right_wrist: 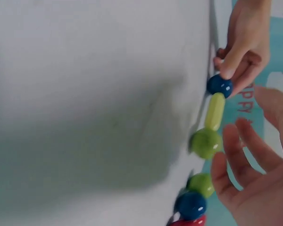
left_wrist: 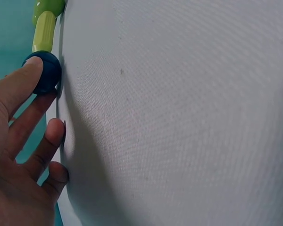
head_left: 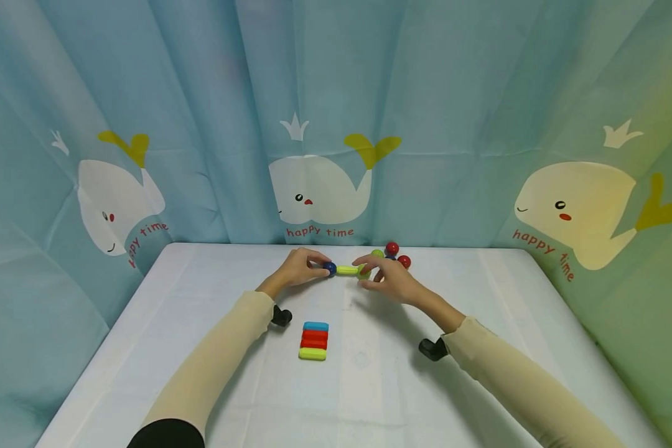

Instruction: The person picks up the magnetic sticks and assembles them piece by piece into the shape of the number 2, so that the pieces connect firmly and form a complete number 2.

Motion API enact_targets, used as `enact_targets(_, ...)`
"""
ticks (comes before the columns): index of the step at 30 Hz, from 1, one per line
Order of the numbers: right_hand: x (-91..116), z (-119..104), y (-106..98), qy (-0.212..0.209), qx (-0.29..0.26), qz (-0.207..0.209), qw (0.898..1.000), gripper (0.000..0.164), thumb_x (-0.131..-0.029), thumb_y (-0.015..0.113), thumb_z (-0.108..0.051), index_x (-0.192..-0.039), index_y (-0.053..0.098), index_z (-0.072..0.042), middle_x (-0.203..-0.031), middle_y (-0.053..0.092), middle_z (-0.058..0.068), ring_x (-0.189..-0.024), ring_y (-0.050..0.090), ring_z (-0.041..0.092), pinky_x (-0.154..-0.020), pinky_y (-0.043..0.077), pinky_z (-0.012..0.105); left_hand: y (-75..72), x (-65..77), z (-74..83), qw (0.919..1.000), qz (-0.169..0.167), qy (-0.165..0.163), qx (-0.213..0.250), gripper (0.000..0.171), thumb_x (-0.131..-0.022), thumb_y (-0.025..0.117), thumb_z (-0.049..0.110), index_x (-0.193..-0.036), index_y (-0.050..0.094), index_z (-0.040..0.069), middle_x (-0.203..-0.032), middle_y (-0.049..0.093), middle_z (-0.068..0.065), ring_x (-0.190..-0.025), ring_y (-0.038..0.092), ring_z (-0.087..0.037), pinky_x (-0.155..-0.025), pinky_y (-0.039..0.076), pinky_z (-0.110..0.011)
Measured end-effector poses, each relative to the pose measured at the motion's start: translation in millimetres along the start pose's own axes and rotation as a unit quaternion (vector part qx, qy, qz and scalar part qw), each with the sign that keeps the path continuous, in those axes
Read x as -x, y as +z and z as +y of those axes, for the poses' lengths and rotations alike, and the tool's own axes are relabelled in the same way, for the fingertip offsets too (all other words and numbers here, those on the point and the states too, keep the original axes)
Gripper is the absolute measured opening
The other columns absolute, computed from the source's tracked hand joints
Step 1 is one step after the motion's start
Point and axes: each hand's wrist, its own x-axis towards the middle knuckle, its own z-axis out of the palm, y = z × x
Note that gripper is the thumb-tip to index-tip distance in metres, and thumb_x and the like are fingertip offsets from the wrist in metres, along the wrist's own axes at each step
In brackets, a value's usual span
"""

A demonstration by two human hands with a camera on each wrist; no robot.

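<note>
With thumb and fingers, my left hand (head_left: 298, 269) pinches a dark blue ball (left_wrist: 51, 77) near the table's far edge. A short yellow-green rod (head_left: 347, 270) runs from that ball to a green ball (right_wrist: 206, 143), so the three make one straight line. My right hand (head_left: 394, 280) is beside the green ball, partly covering it in the head view. The right wrist view shows its fingers (right_wrist: 220, 176) loosely spread, with nothing gripped between them.
Beyond the right hand lie loose balls: a red ball (head_left: 392, 248), another red ball (head_left: 404, 262), a green ball (right_wrist: 201, 184) and a blue ball (right_wrist: 191, 205). Nearer on the white table (head_left: 381, 398), a blue bar (head_left: 316, 326), red bars (head_left: 314, 340) and a yellow-green bar (head_left: 312, 354) lie stacked side by side. A whale-print curtain (head_left: 453, 93) hangs behind.
</note>
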Motion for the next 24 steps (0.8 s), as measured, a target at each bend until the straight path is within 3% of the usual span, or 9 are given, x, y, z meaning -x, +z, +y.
enact_targets(4,-4.4,-11.1,5.3,-0.038,-0.030,-0.074,0.996,0.042,-0.096,0.074,-0.014,-0.135,0.062,-0.004,-0.113,0.071,0.020,-0.092,0.068,0.030,-0.083,0.058,0.038,-0.4,-0.3,-1.3,0.9999,-0.002,0.009,0.005,0.031,-0.091,0.081,0.018,-0.120,0.077,0.008,-0.114,0.076,-0.004,-0.107,0.067,-0.019,-0.095,0.054,-0.037)
enact_targets(10,-12.6,-27.2,21.5,-0.067,-0.068,-0.166,0.981,0.038,-0.097,0.072,-0.013,-0.132,0.063,-0.003,-0.118,0.070,0.021,-0.104,0.067,0.032,-0.086,0.057,0.039,-1.3,-0.1,-0.9,0.9999,-0.002,0.015,-0.004,0.030,-0.092,0.080,0.018,-0.120,0.077,0.009,-0.116,0.076,-0.004,-0.108,0.066,-0.019,-0.095,0.054,-0.037)
enact_targets(18,-22.0,-37.3,42.4,-0.059,-0.067,-0.234,0.968,0.035,-0.096,0.074,-0.013,-0.129,0.066,-0.005,-0.108,0.074,0.010,-0.093,0.068,0.021,-0.085,0.055,0.032,-2.6,0.5,-0.8,0.9999,-0.003,0.015,-0.003,0.031,-0.091,0.080,0.020,-0.121,0.077,0.009,-0.116,0.076,-0.004,-0.109,0.066,-0.019,-0.093,0.054,-0.036)
enact_targets(24,-29.2,-44.5,51.9,-0.084,-0.078,-0.281,0.953,0.029,-0.096,0.073,-0.009,-0.125,0.068,-0.006,-0.104,0.074,0.007,-0.091,0.068,0.016,-0.085,0.055,0.029,-3.2,0.6,-0.8,0.9998,-0.003,0.019,0.001,0.031,-0.091,0.081,0.019,-0.121,0.077,0.010,-0.116,0.076,-0.004,-0.108,0.066,-0.019,-0.093,0.054,-0.036)
